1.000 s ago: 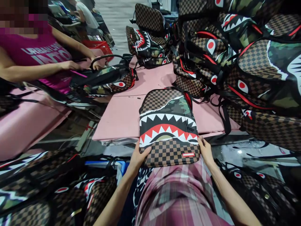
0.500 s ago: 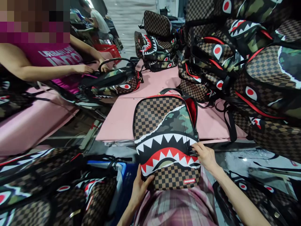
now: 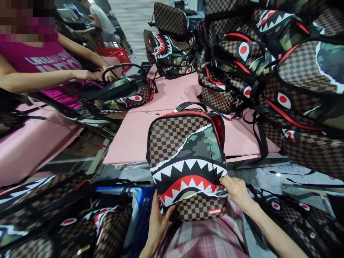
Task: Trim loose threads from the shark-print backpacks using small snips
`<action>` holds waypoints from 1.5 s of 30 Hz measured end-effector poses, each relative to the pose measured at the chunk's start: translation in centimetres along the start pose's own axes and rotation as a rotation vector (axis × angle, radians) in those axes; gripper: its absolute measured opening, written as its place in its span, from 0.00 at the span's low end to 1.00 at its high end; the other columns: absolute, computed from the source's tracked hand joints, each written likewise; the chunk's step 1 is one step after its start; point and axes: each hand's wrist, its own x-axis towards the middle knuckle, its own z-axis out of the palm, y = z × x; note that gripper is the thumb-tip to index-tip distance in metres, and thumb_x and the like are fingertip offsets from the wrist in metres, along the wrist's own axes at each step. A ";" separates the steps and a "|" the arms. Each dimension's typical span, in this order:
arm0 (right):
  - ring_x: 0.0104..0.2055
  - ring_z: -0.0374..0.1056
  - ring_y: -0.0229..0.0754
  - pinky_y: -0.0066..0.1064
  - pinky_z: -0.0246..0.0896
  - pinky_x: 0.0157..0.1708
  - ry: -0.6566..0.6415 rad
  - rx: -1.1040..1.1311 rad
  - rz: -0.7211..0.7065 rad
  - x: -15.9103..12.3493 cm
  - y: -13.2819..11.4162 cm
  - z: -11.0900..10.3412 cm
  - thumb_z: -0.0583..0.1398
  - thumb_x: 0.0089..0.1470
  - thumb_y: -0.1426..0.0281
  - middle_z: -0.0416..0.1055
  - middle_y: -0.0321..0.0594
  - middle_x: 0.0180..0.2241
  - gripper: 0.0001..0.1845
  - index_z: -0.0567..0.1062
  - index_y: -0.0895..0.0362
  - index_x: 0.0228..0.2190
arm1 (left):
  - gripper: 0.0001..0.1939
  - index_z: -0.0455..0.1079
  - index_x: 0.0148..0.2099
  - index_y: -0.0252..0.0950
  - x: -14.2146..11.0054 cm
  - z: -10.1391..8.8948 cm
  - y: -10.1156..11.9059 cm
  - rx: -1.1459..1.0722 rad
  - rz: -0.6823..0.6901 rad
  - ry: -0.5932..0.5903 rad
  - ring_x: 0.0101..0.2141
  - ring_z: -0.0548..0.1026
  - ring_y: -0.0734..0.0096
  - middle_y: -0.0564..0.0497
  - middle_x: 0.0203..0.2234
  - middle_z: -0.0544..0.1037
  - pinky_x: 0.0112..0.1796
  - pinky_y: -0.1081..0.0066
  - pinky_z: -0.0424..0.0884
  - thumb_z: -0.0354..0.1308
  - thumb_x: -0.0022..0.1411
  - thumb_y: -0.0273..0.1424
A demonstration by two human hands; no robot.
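Observation:
A checkered backpack (image 3: pixel 185 150) with a shark-mouth print and a camouflage patch stands nearly upright between my hands, at the near edge of the pink table. Its red-lined top is unzipped at the right side, and a black carry loop rises behind it. My left hand (image 3: pixel 159 211) grips the lower left corner, thumb in front and the other fingers partly hidden behind. At the right edge, my right hand (image 3: pixel 235 188) pinches the side of the backpack near the teeth print. Loose dark threads hang down the camouflage patch.
Similar backpacks (image 3: pixel 292 96) are heaped along the right of the pink table (image 3: pixel 129 139), with another stack (image 3: pixel 172 46) at the back. Across on the left, a co-worker in a magenta top handles a backpack (image 3: pixel 126 93). More bags (image 3: pixel 72 215) lie lower left beside a blue crate (image 3: pixel 143 211).
The view has shifted slightly, so the surroundings sit further left. The backpack's top leans a little lower and toward the left. Both hands keep their hold on it.

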 end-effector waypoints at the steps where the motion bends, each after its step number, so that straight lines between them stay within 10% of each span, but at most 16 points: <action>1: 0.24 0.61 0.38 0.30 0.49 0.24 -0.004 -0.009 -0.009 0.1 -0.1 -0.2 0.49 0.45 0.86 0.69 0.38 0.28 0.18 0.69 0.58 0.34 | 0.34 0.53 0.59 0.39 0.0 0.3 0.8 0.114 0.169 0.070 0.60 0.50 0.49 0.40 0.57 0.59 0.57 0.49 0.48 0.61 0.51 0.35; 4: 0.23 0.60 0.38 0.30 0.48 0.23 -0.023 -0.021 -0.040 0.2 -0.4 -0.6 0.49 0.44 0.87 0.66 0.37 0.26 0.17 0.69 0.58 0.32 | 0.24 0.60 0.54 0.42 0.4 2.8 4.7 0.384 0.674 0.104 0.59 0.53 0.50 0.44 0.51 0.66 0.56 0.47 0.48 0.57 0.55 0.27; 6: 0.22 0.58 0.37 0.30 0.46 0.22 -0.057 -0.025 -0.087 -0.2 -0.7 -0.7 0.49 0.46 0.86 0.65 0.36 0.25 0.15 0.68 0.58 0.31 | 0.20 0.62 0.53 0.41 1.2 5.7 8.0 0.457 0.777 -0.063 0.55 0.59 0.54 0.45 0.48 0.70 0.53 0.52 0.55 0.53 0.57 0.25; 11: 0.21 0.58 0.38 0.30 0.47 0.21 -0.124 -0.027 -0.145 -2.7 -2.0 -0.2 0.48 0.50 0.84 0.65 0.38 0.26 0.12 0.67 0.59 0.30 | 0.33 0.53 0.60 0.30 3.3 12.0 14.4 0.579 0.621 -0.113 0.50 0.61 0.51 0.37 0.53 0.63 0.48 0.53 0.59 0.58 0.56 0.36; 15: 0.24 0.63 0.38 0.28 0.53 0.23 -0.150 0.169 -0.081 -3.9 -1.4 0.4 0.47 0.53 0.82 0.70 0.40 0.30 0.16 0.70 0.60 0.38 | 0.36 0.51 0.61 0.30 4.2 12.5 15.0 0.644 0.577 -0.073 0.50 0.60 0.49 0.35 0.53 0.61 0.47 0.53 0.58 0.58 0.55 0.40; 19: 0.32 0.68 0.40 0.28 0.60 0.30 0.019 0.452 0.372 -1.5 4.6 1.3 0.47 0.59 0.70 0.73 0.40 0.33 0.16 0.73 0.57 0.38 | 0.31 0.50 0.61 0.31 4.9 11.8 14.5 0.626 0.539 -0.104 0.47 0.64 0.53 0.37 0.49 0.64 0.45 0.55 0.62 0.54 0.58 0.34; 21: 0.37 0.68 0.46 0.33 0.61 0.35 0.124 0.293 0.702 1.1 8.9 2.4 0.49 0.58 0.64 0.72 0.44 0.38 0.17 0.71 0.58 0.42 | 0.29 0.50 0.61 0.30 5.2 11.8 14.5 0.582 0.506 -0.145 0.44 0.67 0.57 0.38 0.44 0.67 0.43 0.59 0.65 0.51 0.59 0.29; 24: 0.42 0.66 0.52 0.42 0.60 0.39 0.114 0.093 0.824 5.6 13.9 4.3 0.51 0.56 0.66 0.68 0.54 0.45 0.23 0.63 0.63 0.52 | 0.30 0.49 0.61 0.27 5.6 11.6 14.8 0.519 0.374 -0.257 0.34 0.72 0.63 0.44 0.34 0.71 0.36 0.67 0.68 0.48 0.56 0.25; 30: 0.59 0.47 0.60 0.61 0.44 0.50 0.229 0.063 0.598 9.0 13.4 3.8 0.52 0.54 0.71 0.56 0.55 0.56 0.24 0.63 0.59 0.53 | 0.33 0.44 0.63 0.31 5.4 10.2 15.2 0.352 0.242 -0.314 0.22 0.69 0.73 0.55 0.24 0.69 0.29 0.74 0.65 0.47 0.55 0.24; 36: 0.58 0.56 0.44 0.45 0.48 0.57 0.119 0.207 -0.283 6.1 4.6 1.2 0.51 0.58 0.71 0.69 0.40 0.49 0.16 0.71 0.53 0.47 | 0.32 0.48 0.61 0.29 5.3 9.3 15.2 0.267 0.239 -0.295 0.23 0.68 0.73 0.55 0.23 0.68 0.29 0.74 0.65 0.48 0.54 0.25; 45: 0.55 0.59 0.46 0.48 0.51 0.55 0.071 0.291 -0.179 8.2 0.4 1.7 0.51 0.59 0.72 0.69 0.46 0.48 0.14 0.73 0.58 0.43 | 0.32 0.48 0.62 0.31 3.1 6.4 15.1 0.144 0.214 -0.139 0.22 0.68 0.74 0.56 0.22 0.67 0.29 0.74 0.67 0.47 0.56 0.27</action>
